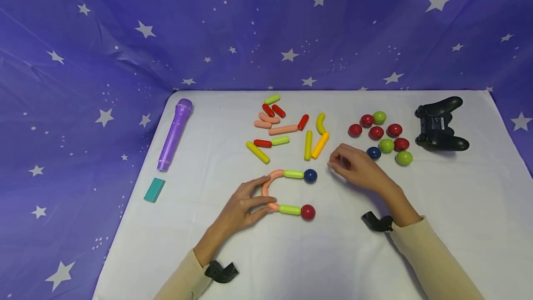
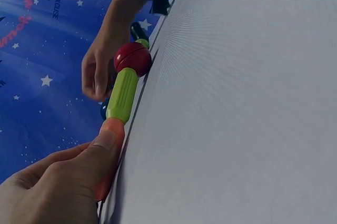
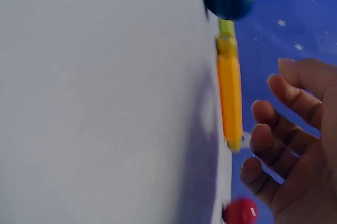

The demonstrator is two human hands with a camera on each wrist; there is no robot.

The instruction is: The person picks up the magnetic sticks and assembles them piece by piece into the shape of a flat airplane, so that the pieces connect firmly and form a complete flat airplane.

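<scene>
My left hand [image 1: 245, 205] pinches a curved salmon-pink stick [image 1: 265, 189] of a C-shaped toy build; in the left wrist view the thumb presses along it. Two lime-green sticks [image 1: 290, 209] extend rightward from its ends. One ends in a dark blue ball [image 1: 310, 176], the other in a red ball [image 1: 308, 212]. To the right, my right hand [image 1: 360, 165] holds nothing, its fingers loosely bent. Nearest to it are an orange-yellow stick [image 1: 320, 145] and a loose blue ball [image 1: 373, 153].
Loose pink sticks [image 1: 283, 130], red sticks [image 1: 263, 143] and green and yellow ones lie at the back middle. Red balls [image 1: 376, 133] and green balls [image 1: 386, 146] cluster farther right, beside a black game controller [image 1: 437, 126]. On the left lie a purple microphone [image 1: 175, 135] and a teal block [image 1: 154, 190].
</scene>
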